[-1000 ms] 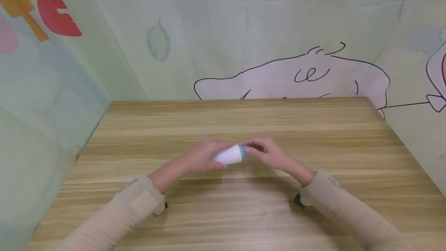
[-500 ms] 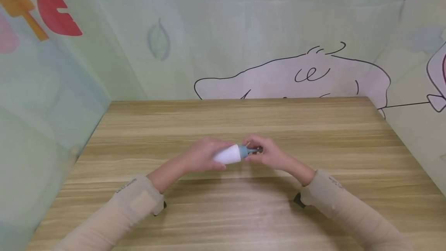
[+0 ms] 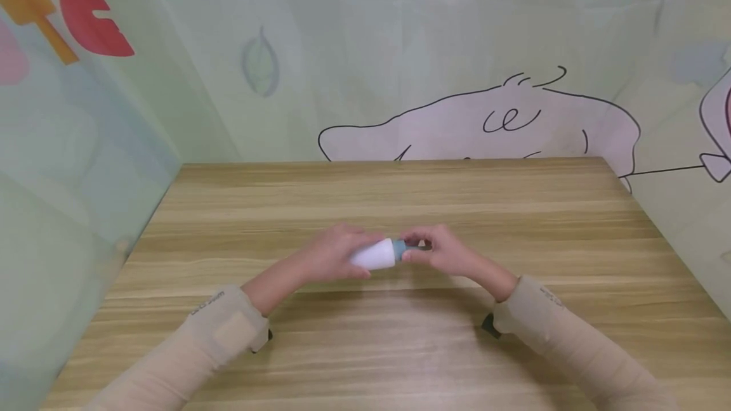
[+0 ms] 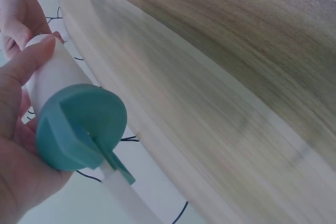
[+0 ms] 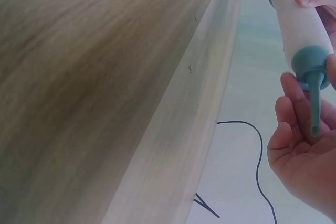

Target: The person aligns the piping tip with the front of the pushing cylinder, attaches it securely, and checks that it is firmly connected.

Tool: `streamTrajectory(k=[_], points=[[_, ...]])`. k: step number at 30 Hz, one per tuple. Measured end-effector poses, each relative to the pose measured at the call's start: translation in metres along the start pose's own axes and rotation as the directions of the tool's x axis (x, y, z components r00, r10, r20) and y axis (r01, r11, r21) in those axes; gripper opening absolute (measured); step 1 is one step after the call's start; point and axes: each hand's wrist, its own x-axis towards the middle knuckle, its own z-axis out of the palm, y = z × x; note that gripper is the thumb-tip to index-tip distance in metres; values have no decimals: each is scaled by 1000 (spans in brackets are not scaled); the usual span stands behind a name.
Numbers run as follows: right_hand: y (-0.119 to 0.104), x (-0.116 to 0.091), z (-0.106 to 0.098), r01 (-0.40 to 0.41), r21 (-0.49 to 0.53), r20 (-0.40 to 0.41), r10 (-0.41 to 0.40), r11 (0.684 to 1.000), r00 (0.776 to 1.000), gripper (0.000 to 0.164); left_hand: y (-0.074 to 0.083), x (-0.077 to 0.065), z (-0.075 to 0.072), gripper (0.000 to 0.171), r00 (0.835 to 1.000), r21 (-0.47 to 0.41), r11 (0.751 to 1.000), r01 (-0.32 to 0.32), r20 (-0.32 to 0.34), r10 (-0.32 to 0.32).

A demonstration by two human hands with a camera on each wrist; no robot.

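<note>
A white syringe-like tube (image 3: 374, 254) lies across the middle of the head view, over the wooden table. My left hand (image 3: 328, 255) grips its body from the left, thumb and fingers on opposite sides. Toward its right end sits a teal nozzle cap (image 3: 398, 249), which my right hand (image 3: 447, 252) pinches between thumb and fingers. The thin teal nozzle (image 5: 315, 103) sticks out into the right palm in the right wrist view. At the other end, the left wrist view has a teal end cap (image 4: 89, 108) with a white rod (image 4: 128, 198) coming out of it.
The wooden table (image 3: 365, 347) extends beneath both arms and back to a printed cloth backdrop (image 3: 365, 68). Beige sleeves (image 3: 228, 328) cover both forearms, with a dark piece (image 3: 491, 325) under the right wrist.
My right fingers loosened from the teal nozzle cap half a second ago, baring the nozzle, and now pinch the cap again. My left hand keeps its hold on the tube, almost still.
</note>
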Motion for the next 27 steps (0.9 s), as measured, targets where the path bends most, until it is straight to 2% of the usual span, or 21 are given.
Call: streamTrajectory(k=[5,9,15,21,27], points=[[0,0,0,-11,-5,5,11,1000,1000,29,1,0,-1,60,1000,-3,1000,26,11,-26],[0,0,1,-20,37,2,20,999,1000,23,1,1,-1,60,999,-9,999,42,16,-42],[1,-1,2,-31,120,3,30,992,1000,21,2,1,-1,59,1000,2,1000,22,1,-22],[-1,0,1,-25,116,21,23,993,1000,33,0,1,-2,59,1000,11,1000,17,-11,-17],[-2,0,0,-11,79,-22,12,997,1000,27,0,1,-2,59,1000,19,1000,-12,-25,12]])
